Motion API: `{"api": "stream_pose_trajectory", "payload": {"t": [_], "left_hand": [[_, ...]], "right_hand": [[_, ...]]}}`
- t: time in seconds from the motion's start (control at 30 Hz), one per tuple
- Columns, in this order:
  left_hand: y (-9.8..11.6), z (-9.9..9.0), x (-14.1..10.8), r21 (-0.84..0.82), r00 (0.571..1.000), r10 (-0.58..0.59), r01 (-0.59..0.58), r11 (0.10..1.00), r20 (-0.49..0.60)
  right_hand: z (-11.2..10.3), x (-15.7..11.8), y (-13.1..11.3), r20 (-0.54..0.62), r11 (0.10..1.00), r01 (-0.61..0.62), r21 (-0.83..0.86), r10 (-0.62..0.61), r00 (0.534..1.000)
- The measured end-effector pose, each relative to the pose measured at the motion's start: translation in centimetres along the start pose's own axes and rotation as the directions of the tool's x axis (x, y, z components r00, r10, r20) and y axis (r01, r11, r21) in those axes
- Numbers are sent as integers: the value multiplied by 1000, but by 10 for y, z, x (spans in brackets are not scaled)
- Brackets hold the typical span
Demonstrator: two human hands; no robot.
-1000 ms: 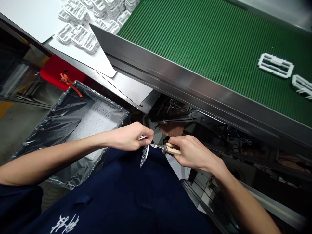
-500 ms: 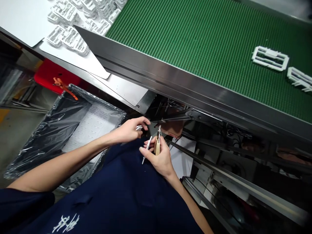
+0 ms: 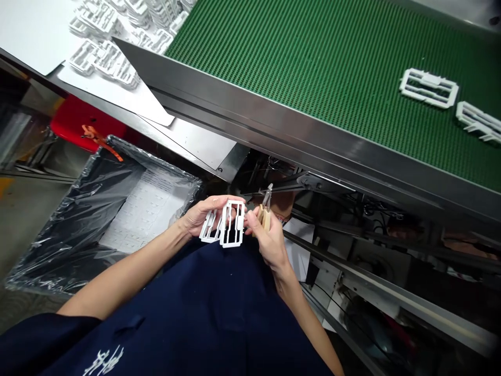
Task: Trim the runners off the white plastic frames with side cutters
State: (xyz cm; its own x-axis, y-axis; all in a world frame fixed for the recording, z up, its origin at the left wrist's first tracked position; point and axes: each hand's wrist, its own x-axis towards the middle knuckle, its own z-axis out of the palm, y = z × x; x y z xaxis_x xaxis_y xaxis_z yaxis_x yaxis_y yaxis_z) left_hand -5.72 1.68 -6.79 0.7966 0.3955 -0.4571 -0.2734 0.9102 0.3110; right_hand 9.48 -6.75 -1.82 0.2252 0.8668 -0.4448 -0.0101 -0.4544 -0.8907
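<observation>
So, the person's left hand (image 3: 202, 219) is closed around two white plastic frames (image 3: 224, 230), and they are held up in front of the body, over the navy work shirt (image 3: 219, 313). The two frames overlap a little, and one stands more to the right. The right hand (image 3: 271, 240) is closed on the wooden handles of small pliers (image 3: 264, 217), and the metal tips point to the far side. This hand is just beside the frames, but I cannot tell if its fingers touch them.

On the far side runs a green conveyor belt (image 3: 313, 78) with a steel side rail (image 3: 250, 112). Two more white frames (image 3: 428, 89) lie on the belt at the right. At far left, many white plastic parts (image 3: 105, 57) are piled on a white sheet (image 3: 117, 99). On the near left there is a bin with a black plastic liner (image 3: 66, 230), and white parts (image 3: 144, 206) lie inside. Beyond the bin is a red object (image 3: 78, 122) with an orange strap (image 3: 96, 137) on it.
</observation>
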Motion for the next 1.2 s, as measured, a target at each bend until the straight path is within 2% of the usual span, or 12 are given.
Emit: {"api": "stream_pose_trajectory", "payload": {"t": [0.1, 0.27, 0.4, 0.6, 0.67, 0.73, 0.83, 0.9, 0.97, 1.03, 1.1, 1.2], "left_hand": [[0, -3, 1, -86, 998, 58, -61, 994, -33], [3, -3, 2, -126, 994, 90, -97, 987, -55], [7, -2, 4, -114, 993, 88, -96, 989, -74], [12, 0, 9, -113, 990, 116, -125, 986, -81], [12, 1, 11, -70, 982, 134, -144, 987, -129], [9, 3, 15, 29, 964, 168, -165, 986, -209], [2, 8, 24, 212, 905, 263, -200, 957, -333], [-3, 12, 29, 283, 875, 292, -188, 940, -387], [-7, 15, 32, 307, 867, 283, -160, 938, -411], [-11, 17, 32, 296, 872, 260, -141, 945, -415], [-15, 15, 29, 239, 888, 236, -148, 960, -394], [-23, 8, 26, 118, 910, 141, -103, 988, -390]], "right_hand": [[-5, -1, 8, 21, 988, -21, 152, 18, 1000], [2, -11, 15, 115, 963, -66, 260, 37, 993], [8, -14, 13, 22, 963, -30, 268, 24, 999], [-5, -9, 1, -187, 988, 120, 97, -100, 977], [-8, -10, -2, -225, 988, 149, -44, -155, 962], [-6, -10, -3, -229, 946, 175, -273, -241, 943], [6, -8, -1, -46, 717, 277, -640, -395, 917], [18, -5, 2, 166, 521, 363, -773, -386, 907], [30, -1, 6, 297, 412, 412, -813, -315, 901], [38, 6, 8, 337, 410, 416, -811, -253, 907], [38, 11, 6, 328, 461, 382, -801, -196, 924], [21, 10, -17, 361, 567, 331, -755, -62, 931]]}}
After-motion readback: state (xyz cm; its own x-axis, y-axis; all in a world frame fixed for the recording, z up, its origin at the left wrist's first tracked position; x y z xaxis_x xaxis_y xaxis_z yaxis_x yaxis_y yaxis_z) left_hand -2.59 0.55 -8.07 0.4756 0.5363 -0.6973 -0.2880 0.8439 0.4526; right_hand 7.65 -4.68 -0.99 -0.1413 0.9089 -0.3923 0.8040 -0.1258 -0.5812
